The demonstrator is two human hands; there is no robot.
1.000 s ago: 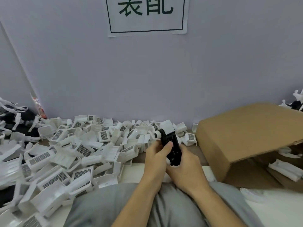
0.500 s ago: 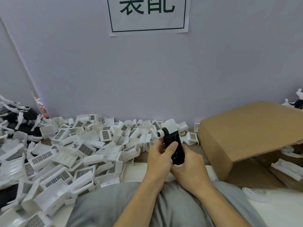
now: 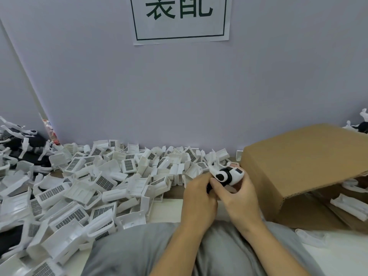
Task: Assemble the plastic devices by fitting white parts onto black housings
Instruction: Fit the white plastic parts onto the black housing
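Head view. One device, black body with white part on, is lying tilted between both hands, near centre, just left of the cardboard box.
Left hand is curling its fingers round the device's lower black end; right hand is cupping the white end from the right.
Risk, as judged: the white part is possibly sitting only half-clipped, so an uneven squeeze could be popping it off or jamming it crooked.
Count: devices in hand, one; boxes, one; wall signs, one; loose white parts, a heap at left, too many to count.
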